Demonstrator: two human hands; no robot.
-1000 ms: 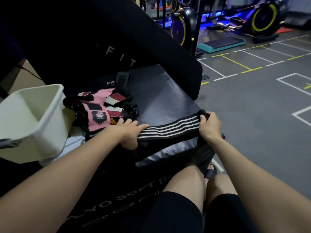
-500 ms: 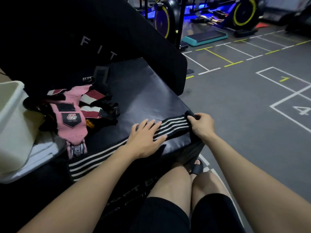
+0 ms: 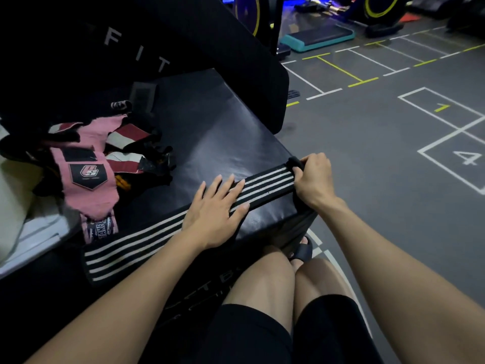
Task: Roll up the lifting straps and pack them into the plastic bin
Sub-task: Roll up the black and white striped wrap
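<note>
Two hands work the striped strap (image 3: 147, 243) — left hand (image 3: 214, 210) flat, right hand (image 3: 312, 179) pinching its end — pink straps (image 3: 86, 177) beside.

white letters "f i t" (image 3: 136, 52) printed on the tall black padded upright block (image 3: 183, 35) behind. partial white lettering, cut off by the legs, along the front face of the black soft vinyl box (image 3: 210, 127): "t b" (image 3: 223, 281) legible, the rest hidden. black shield-shaped patch (image 3: 88, 175) on the pink fabric lifting strap (image 3: 89, 190), bearing a pink-and-white logo too stylised to read, with a tiny illegible line beneath. "take" (image 3: 103, 229) readable on the dark printed end tag of that same strap, remainder blurred. yellow numeral "1" (image 3: 442, 107) and white numeral "4" (image 3: 468, 157) painted inside white-outlined squares on the grey gym floor (image 3: 367, 153).
</note>
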